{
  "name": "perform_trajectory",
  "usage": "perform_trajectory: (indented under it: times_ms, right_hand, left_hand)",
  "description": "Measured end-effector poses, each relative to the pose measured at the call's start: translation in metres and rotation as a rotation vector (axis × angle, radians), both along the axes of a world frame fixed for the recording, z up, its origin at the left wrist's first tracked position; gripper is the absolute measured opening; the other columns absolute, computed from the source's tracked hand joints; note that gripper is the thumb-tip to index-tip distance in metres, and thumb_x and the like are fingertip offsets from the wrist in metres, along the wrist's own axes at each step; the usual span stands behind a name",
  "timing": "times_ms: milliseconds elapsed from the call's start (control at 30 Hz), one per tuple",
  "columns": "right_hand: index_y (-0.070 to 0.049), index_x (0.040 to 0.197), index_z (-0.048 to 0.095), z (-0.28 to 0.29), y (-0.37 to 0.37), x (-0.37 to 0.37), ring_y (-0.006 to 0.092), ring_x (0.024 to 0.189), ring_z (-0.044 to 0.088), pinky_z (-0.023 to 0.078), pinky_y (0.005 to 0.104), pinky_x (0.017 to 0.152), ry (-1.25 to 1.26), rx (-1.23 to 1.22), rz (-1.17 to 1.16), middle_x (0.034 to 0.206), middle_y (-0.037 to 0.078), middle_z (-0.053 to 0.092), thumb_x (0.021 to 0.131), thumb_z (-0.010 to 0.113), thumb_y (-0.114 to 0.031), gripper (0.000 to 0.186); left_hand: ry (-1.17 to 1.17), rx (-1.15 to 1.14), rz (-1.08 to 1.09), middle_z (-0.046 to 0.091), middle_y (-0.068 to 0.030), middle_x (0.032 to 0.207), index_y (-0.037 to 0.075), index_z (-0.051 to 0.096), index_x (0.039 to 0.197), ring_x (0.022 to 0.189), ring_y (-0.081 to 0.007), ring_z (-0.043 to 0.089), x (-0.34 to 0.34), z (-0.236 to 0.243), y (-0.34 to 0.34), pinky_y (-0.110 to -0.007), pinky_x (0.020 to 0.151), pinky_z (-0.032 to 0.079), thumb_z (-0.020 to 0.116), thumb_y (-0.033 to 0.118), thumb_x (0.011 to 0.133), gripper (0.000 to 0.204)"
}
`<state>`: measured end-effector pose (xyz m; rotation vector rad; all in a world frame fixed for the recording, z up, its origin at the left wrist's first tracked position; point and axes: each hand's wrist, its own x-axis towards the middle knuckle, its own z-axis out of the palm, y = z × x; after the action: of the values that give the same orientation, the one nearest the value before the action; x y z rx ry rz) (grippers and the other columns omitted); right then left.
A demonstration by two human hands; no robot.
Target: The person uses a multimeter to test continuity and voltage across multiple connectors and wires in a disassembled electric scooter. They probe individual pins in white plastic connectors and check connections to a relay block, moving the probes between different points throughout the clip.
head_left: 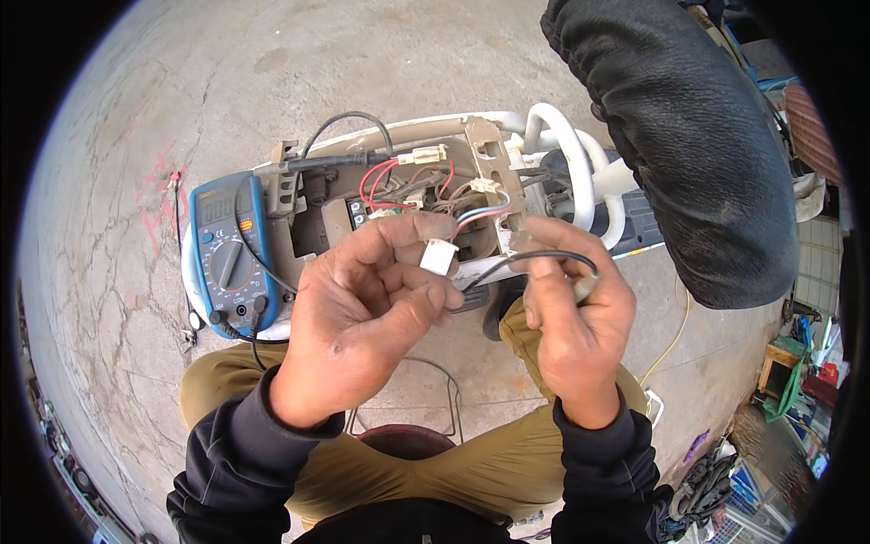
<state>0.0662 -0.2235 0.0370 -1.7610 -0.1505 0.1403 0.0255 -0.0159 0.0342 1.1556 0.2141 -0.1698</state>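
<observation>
My left hand [353, 313], fingers curled, grips a white plastic connector [439, 257]. Thin coloured wires [480, 216] run close behind the connector, toward the open frame beyond. To its right, my right hand [580, 313] is closed on a bent black cable [535, 257]. One end of that cable passes by the left fingertips; a small pale piece [585, 288] shows at the other, partly hidden by my fingers. Beyond both hands lies an opened white vehicle frame [494, 118] with a cream connector [424, 156] on red wires.
On the frame's left end rests a blue multimeter [234, 249] with black leads plugged in. A black padded seat [689, 154] stands up at the right. Concrete floor [417, 54] surrounds the frame. Assorted tools and boxes [784, 372] crowd the far right edge.
</observation>
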Motion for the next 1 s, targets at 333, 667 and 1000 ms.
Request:
perform_trajectory:
  times_ms: [333,667,1000]
  right_hand:
    - [0.006,0.103,0.073,0.021,-0.027,0.009,0.0263,0.069,0.07,0.055,0.0372,0.064,-0.674,-0.268,0.099,0.086,0.016,0.073,0.113,0.054,-0.034,0.045]
    - [0.007,0.115,0.071,0.015,-0.019,0.011,0.0253,0.092,0.077,0.061,0.0322,0.08,-0.441,0.255,0.081,0.108,0.024,0.076,0.113,0.062,-0.039,0.046]
    - [0.003,0.117,0.068,0.014,-0.017,0.014,0.0197,0.093,0.069,0.058,0.0321,0.084,-0.427,0.041,0.159,0.112,0.02,0.069,0.101,0.078,-0.005,0.021]
  left_hand:
    - [-0.057,0.129,0.101,0.079,-0.0104,0.103,-0.012,0.063,0.143,0.088,-0.011,0.076,0.006,-0.003,-0.006,-0.025,0.072,0.063,0.069,-0.002,0.107,0.038]
    - [-0.202,0.466,0.088,0.076,-0.0055,0.1,-0.004,0.07,0.133,0.085,-0.0089,0.072,0.001,-0.024,-0.001,-0.024,0.072,0.06,0.077,0.002,0.105,0.03]
    - [-0.36,0.583,0.056,0.075,-0.0149,0.124,-0.004,0.072,0.12,0.092,-0.0178,0.079,-0.011,-0.023,-0.005,-0.03,0.08,0.065,0.08,-0.012,0.089,0.033]
